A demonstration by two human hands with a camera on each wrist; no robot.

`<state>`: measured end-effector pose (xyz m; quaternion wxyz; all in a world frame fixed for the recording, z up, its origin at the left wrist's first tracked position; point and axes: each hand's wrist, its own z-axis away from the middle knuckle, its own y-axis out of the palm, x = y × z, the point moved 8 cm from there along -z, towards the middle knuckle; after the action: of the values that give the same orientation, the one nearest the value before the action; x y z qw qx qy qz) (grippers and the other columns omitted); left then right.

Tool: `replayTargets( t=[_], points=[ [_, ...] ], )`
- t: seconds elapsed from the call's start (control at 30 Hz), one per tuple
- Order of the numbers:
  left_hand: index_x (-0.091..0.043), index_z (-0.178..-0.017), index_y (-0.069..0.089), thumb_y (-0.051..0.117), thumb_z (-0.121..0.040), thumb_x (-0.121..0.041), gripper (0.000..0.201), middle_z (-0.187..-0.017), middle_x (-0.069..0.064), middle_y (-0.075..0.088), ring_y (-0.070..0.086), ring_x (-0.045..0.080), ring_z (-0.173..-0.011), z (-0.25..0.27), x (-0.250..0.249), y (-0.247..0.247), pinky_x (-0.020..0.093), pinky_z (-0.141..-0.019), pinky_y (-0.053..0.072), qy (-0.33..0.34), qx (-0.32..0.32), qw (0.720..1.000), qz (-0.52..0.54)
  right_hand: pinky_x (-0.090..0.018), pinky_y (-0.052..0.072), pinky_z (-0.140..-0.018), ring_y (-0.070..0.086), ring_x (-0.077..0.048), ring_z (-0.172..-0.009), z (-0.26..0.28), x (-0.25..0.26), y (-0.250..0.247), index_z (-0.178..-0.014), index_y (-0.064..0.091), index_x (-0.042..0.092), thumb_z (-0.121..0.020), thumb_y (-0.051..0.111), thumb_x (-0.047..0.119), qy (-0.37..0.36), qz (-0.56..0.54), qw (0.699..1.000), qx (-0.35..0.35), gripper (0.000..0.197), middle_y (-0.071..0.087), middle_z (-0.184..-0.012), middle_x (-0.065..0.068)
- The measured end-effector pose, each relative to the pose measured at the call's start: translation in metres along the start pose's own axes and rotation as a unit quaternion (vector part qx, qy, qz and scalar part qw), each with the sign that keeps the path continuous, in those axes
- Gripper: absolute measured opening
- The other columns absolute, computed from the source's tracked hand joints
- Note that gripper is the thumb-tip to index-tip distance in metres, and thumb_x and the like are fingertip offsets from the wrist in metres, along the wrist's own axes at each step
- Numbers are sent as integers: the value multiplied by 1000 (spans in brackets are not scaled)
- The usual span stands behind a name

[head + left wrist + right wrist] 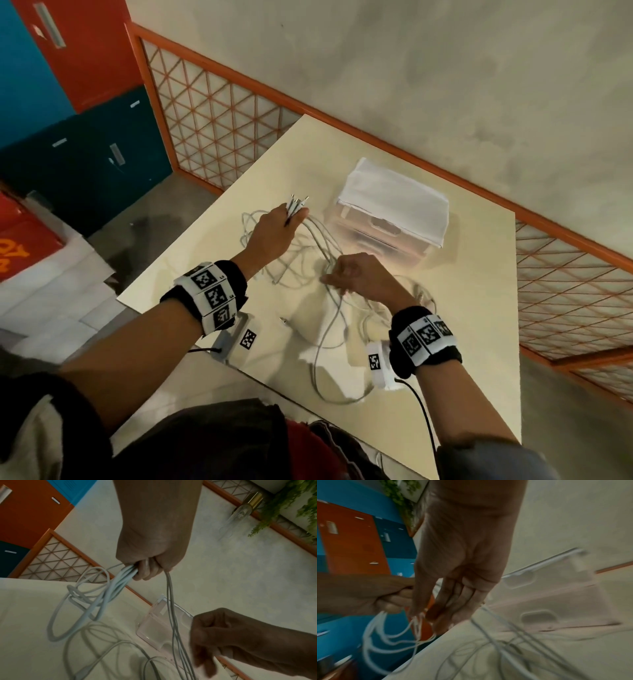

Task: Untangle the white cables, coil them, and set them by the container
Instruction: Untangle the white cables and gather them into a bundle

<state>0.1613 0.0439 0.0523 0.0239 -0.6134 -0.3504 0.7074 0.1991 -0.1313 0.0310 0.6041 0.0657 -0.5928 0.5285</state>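
Several thin white cables lie tangled on the cream table, and one loop hangs over the near edge. My left hand grips a bundle of their ends in a fist, with the metal plugs sticking out above it. My right hand is lower, over the tangle, its fingers pointing down with strands running between thumb and fingers. The cables sag in loops between the two hands. The translucent container with a white lid stands just beyond the right hand.
An orange lattice railing runs behind the table along the wall. Orange and blue lockers stand to the left, beyond the table's left edge. A green plant hangs higher up on the wall.
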Motion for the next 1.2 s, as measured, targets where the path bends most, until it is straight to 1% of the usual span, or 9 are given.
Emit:
replayTargets(
  t=[0.2,0.33,0.4,0.5,0.63,0.73,0.87,1.0,1.2],
  points=[
    [-13,-74,41,44,-97,-36,33,-66,9,56,54,24,-71,2,0,-2,23,-59,26,4,37,999,-12,-31,46,-97,58,-26,-116,-47,-5,82,-122,60,6,-91,57,4,14,108,983,150,32,60,-128,-12],
    [-20,-73,41,45,-96,-39,31,-61,-5,45,47,16,-67,2,7,-1,25,-59,26,-9,52,999,-4,-32,24,-111,33,-34,-138,-71,-23,122,-140,41,5,-94,39,35,-43,216,959,179,54,32,-151,-18],
    [-26,-66,37,45,-96,-41,34,-59,-6,45,49,18,-67,3,10,-1,27,-60,27,-12,50,999,-10,-34,17,-114,22,-32,-142,-80,-36,133,-144,35,13,-94,45,5,-43,297,938,175,52,20,-158,-11],
    [-28,-64,34,46,-96,-41,37,-56,-7,44,48,14,-59,2,12,-2,27,-56,26,-12,46,999,-5,-33,33,-92,41,-29,-115,-87,-37,136,-111,57,6,-85,44,-7,-37,257,959,114,32,49,-123,-13],
    [-29,-64,33,45,-96,-40,36,-55,-8,42,44,4,-54,-2,13,2,23,-52,27,-6,57,998,0,-9,32,-66,50,-9,-76,-75,-21,136,-82,62,-3,-78,59,-8,-76,156,975,139,7,49,-79,-1],
    [-29,-65,35,45,-97,-37,34,-60,-8,43,43,4,-57,-10,13,8,21,-53,27,-2,77,997,9,-8,41,-69,51,1,-66,-64,7,116,-84,64,5,-81,65,-5,-78,50,985,148,10,58,-79,2],
    [-16,-76,42,48,-96,-32,26,-67,-3,44,41,10,-61,-13,10,22,15,-58,34,10,155,987,43,-30,49,-80,59,-9,-75,-47,39,68,-83,64,18,-81,70,7,-66,-37,986,145,13,66,-79,1],
    [-12,-100,37,42,-98,-31,20,-65,1,41,39,12,-54,-2,-3,36,26,-51,38,0,200,966,167,-20,48,-66,64,-15,-74,-19,55,0,-92,59,11,-85,66,6,-55,-181,982,20,11,67,-81,-8],
    [-24,-65,44,27,-96,-53,46,-60,-6,25,22,8,-53,21,-32,61,24,-55,22,-26,285,911,297,-20,53,-65,68,-15,-69,7,54,-52,-90,58,9,-87,64,8,-68,-253,950,-171,8,69,-76,-10]
  ],
)
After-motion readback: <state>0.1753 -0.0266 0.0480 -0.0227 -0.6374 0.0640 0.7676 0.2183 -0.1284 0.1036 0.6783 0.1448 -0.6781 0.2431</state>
